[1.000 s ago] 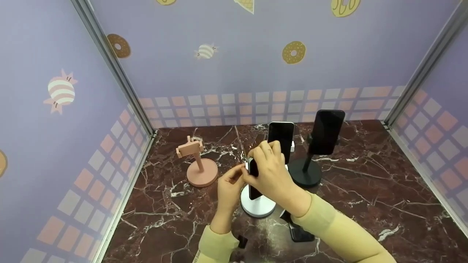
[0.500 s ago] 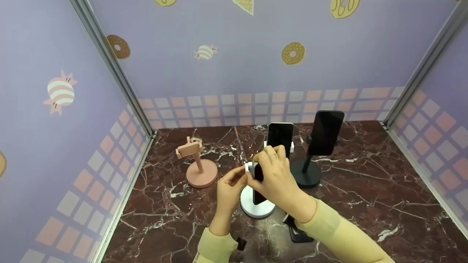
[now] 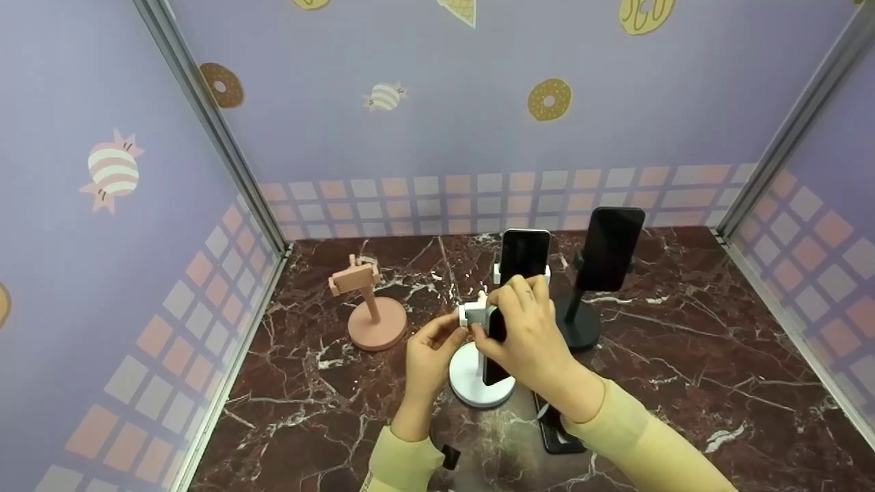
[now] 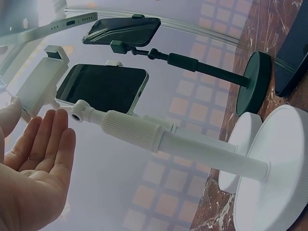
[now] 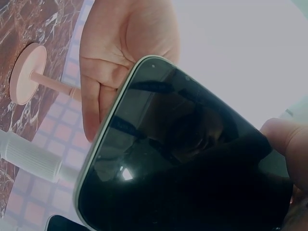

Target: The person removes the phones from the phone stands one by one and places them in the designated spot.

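Note:
My left hand [image 3: 431, 355] pinches the left end of a white phone stand's clamp [image 3: 474, 314] between thumb and fingers. The stand's round base [image 3: 468, 383] rests on the table, and in the left wrist view its ribbed stem [image 4: 132, 130] runs up to the clamp [image 4: 41, 79]. Beside the clamp, on its right, my right hand [image 3: 525, 328] grips a smartphone [image 3: 497, 372] by its edges. In the right wrist view the dark screen of that phone [image 5: 183, 154] fills much of the picture, with the thumb at one edge. Its far end is hidden.
A pink phone stand [image 3: 377, 324] with a bare clamp stands on the left. Behind the hands, another white stand carries a phone [image 3: 525, 249]; a black stand [image 3: 574, 328] with a phone is to its right. One more phone [image 3: 564, 443] lies flat near my right forearm.
My right hand has moved right and slightly down with the smartphone, so more of the white clamp shows. My left hand has stayed at the clamp's end.

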